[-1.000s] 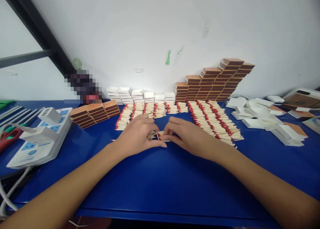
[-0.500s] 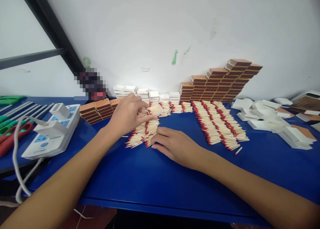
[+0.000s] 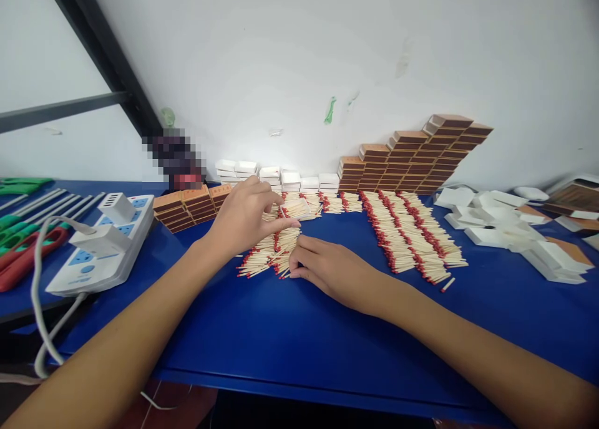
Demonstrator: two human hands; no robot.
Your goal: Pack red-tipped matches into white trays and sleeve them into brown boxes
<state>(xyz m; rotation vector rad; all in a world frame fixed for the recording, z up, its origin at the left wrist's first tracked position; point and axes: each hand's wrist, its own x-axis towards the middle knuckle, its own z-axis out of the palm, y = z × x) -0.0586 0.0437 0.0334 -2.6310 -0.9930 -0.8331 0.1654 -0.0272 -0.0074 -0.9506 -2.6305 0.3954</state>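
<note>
My left hand [image 3: 243, 220] pinches a small white matchbox tray [image 3: 298, 208] filled with red-tipped matches, held just above a loose heap of matches [image 3: 271, 249] on the blue table [image 3: 290, 335]. My right hand [image 3: 327, 268] rests on the table with its fingers curled, the fingertips touching the near right edge of that heap. What the right fingers hold, if anything, is hidden.
Long rows of matches [image 3: 412, 239] lie to the right. Brown matchbox sleeves are stacked by the wall [image 3: 412, 158] and at the left [image 3: 189, 206]. White trays line the back [image 3: 276, 176] and the right side [image 3: 510, 226]. A power strip [image 3: 100, 245] and scissors [image 3: 21, 257] sit at far left.
My left hand lifted the filled tray from between both hands and carried it back over the heap. My right hand stayed low and shifted to the heap's edge. The view moved leftward.
</note>
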